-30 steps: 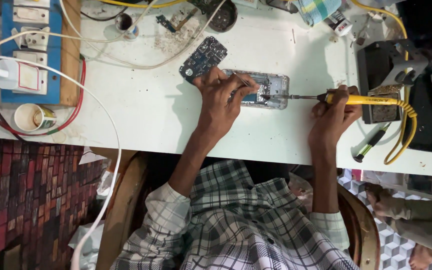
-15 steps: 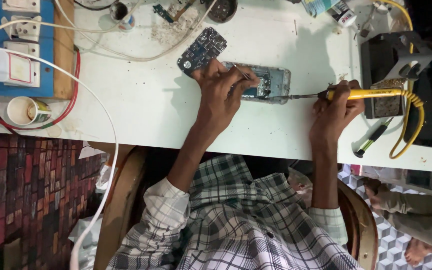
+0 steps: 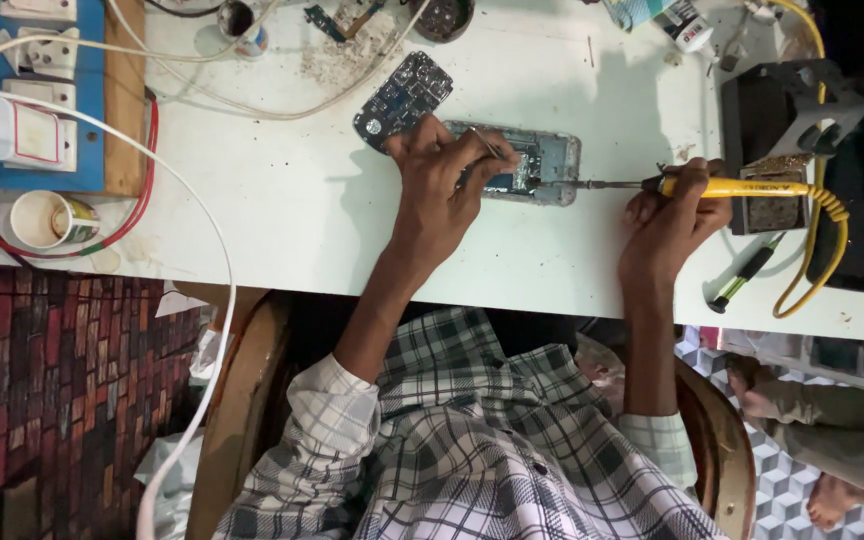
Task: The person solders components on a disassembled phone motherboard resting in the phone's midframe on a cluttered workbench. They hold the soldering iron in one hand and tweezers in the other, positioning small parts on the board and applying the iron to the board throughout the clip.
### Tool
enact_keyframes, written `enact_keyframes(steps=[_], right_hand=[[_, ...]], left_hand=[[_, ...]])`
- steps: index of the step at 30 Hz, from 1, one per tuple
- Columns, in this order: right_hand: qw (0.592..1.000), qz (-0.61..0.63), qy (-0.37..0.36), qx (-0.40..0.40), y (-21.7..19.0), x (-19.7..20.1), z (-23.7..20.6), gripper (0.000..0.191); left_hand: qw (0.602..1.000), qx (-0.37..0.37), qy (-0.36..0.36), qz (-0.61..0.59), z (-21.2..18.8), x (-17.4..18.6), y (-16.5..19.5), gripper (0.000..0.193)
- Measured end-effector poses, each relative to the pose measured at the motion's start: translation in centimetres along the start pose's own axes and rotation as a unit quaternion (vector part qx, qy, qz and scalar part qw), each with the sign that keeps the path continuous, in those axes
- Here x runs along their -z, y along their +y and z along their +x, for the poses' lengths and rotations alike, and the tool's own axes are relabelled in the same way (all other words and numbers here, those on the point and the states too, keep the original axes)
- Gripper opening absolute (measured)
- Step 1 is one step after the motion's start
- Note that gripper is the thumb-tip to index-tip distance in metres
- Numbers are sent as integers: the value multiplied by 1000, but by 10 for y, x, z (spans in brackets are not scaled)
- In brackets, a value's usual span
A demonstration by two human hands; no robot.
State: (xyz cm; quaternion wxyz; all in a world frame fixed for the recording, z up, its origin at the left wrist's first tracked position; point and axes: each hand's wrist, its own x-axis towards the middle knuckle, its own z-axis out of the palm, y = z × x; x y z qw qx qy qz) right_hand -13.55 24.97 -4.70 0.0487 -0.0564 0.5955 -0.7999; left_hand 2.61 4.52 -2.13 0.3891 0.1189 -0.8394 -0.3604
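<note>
An opened phone lies on the white table. My left hand rests on its left end and pinches thin metal tweezers that reach into the phone's inside. My right hand grips a yellow-handled soldering iron, its metal tip touching the phone's right edge. A dark circuit board lies just beyond my left hand.
A blue power strip on a wooden board with a white charger sits at the left, beside a paper cup. A black soldering stand, a yellow cord and a small brush are at the right. Another person's foot shows bottom right.
The view has shifted slightly. Both hands stay at the phone, with the iron tip still against its right edge.
</note>
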Motion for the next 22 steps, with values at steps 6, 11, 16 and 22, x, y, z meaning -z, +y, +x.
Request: enact_keyframes(steps=[6,11,16,22], right_hand=[[1000,13,1,13,1,0,0,23],[998,-16,-46,25,-2,4,-2,28],[999,-6,-25,24,-7,-11,-3,24],[998,-1,-49,29,-27,-32,-15,28]], left_hand=[[1000,16,-6,-16,0,3,0,4],[1000,13,-8,-19,0,2,0,4],[1000,5,2,-19,1,0,-1,5],[1000,11,-5,-19,1,1,-1,5]])
